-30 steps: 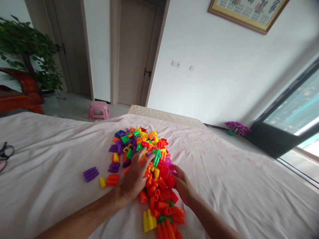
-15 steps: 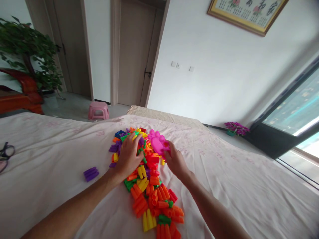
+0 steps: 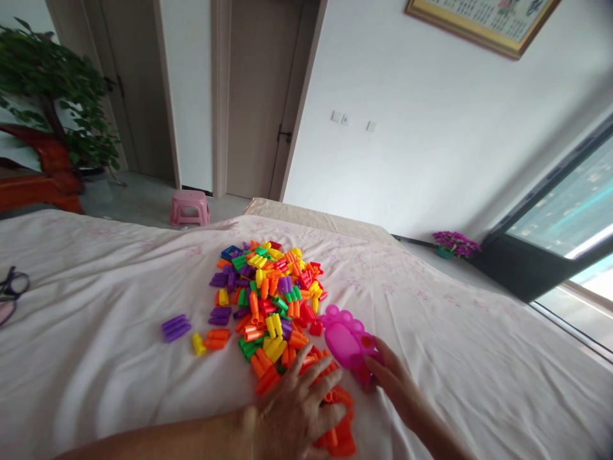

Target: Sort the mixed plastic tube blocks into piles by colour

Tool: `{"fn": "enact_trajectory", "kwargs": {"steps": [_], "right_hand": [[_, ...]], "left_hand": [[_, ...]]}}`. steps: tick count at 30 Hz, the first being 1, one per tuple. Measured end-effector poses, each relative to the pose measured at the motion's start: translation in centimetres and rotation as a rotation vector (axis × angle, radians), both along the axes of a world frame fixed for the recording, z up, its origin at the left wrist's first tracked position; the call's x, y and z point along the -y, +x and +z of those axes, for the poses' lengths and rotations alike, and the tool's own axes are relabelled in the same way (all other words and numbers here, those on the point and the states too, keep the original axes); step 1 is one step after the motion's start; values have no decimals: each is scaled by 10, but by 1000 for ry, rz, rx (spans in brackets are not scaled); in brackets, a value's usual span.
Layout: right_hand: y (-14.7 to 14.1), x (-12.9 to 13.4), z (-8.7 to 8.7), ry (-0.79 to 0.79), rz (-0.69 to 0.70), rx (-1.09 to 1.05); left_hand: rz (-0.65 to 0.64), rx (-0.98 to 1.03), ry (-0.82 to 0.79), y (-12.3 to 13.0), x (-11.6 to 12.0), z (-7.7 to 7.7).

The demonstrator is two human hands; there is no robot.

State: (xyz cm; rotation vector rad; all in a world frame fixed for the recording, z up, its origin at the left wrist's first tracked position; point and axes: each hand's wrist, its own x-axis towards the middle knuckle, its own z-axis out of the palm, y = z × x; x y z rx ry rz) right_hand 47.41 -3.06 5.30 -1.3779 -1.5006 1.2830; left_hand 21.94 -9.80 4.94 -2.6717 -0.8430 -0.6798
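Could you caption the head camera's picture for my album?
Left hand over colorful plastic blocks, right hand holding a pink tray, on a flowered sheet.

left hand [image 3: 293,409]: fingers are spread over orange blocks [image 3: 342,399] | right hand [image 3: 395,378]: fingers hold edge of pink paw-shaped tray [image 3: 341,344] | beyond left fingers: mixed-colour block pile [image 3: 272,287] | farther left of them: purple block [image 3: 175,328]

White wall [image 3: 383,166], gold-framed picture [image 3: 488,22], closed brown door [image 3: 261,96], pink stool [image 3: 190,207] on grey floor [image 3: 138,198], window [image 3: 565,198] at right.
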Motion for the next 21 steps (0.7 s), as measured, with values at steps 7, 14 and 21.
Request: {"fn": "enact_trajectory", "kwargs": {"steps": [7, 14, 21], "right_hand": [[-41, 13, -1, -61, 65, -42], [-81, -7, 2, -82, 166, -268], [-123, -51, 41, 245, 126, -46]], "left_hand": [[94, 66, 85, 2, -37, -15], [220, 87, 37, -40, -76, 8], [365, 216, 34, -87, -120, 38]]}}
